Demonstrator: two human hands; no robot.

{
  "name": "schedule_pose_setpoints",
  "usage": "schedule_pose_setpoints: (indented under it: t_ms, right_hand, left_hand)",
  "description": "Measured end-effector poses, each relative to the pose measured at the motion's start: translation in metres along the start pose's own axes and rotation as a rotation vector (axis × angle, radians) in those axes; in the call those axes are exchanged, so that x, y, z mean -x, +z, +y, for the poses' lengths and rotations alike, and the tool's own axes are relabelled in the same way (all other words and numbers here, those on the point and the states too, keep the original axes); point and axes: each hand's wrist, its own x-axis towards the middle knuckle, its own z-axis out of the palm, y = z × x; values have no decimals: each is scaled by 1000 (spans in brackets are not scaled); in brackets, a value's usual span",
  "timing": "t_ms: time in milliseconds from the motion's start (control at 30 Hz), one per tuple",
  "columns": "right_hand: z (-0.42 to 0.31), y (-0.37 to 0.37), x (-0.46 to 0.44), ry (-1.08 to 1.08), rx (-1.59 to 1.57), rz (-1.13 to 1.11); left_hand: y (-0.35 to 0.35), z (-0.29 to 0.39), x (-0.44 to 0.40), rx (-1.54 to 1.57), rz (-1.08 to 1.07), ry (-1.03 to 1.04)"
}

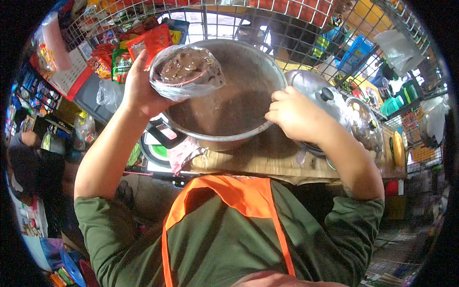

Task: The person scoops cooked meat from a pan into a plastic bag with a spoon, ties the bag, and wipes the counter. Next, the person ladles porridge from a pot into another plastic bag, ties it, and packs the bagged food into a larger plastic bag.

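Observation:
My left hand [138, 93] holds up a bowl [189, 69] wrapped in clear plastic, over the left side of a large metal pot. Glossy brown stew with dark pieces fills the bowl. Brown liquid also lies in the pot, whose metal rim [229, 138] shows at the front. By the pot's right edge, my right hand [297, 114] is closed with its fingers curled. Whether it grips the rim or something small, I cannot tell. The bowl hides part of the pot's left side.
A metal lid with a black knob [327, 94] is right of the pot, beside a glass-lidded pot [366, 125]. A pink cloth [185, 154] lies on the wooden table [239, 161]. Red and green packets [121, 66] stand at left. Wire grid [287, 28] runs behind.

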Motion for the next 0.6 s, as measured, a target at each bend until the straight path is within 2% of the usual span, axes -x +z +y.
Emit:
schedule_pose_setpoints:
  t_ms: [67, 133, 167, 233, 367, 400, 600]
  right_hand:
    - [0, -6, 5, 62, -124, -87]
    - [-1, -17, 9, 186, -251, 7]
    - [-2, -20, 11, 194, -253, 5]
    - [-2, -25, 14, 375, -233, -32]
    - [-7, -9, 15, 389, -112, 7]
    - [-11, -9, 16, 274, -5, 166]
    - [-30, -11, 14, 227, 92, 151]
  left_hand:
    - [-1, 0, 3, -3, -16, -9]
    - [-5, -1, 3, -20, -21, -3]
    - [-4, -2, 6, -22, -24, -11]
    - [2, -3, 12, -47, 15, -7]
    - [-1, -6, 13, 4, -93, -46]
    - [2, -9, 15, 6, -98, -57]
    - [18, -23, 22, 14, -88, -87]
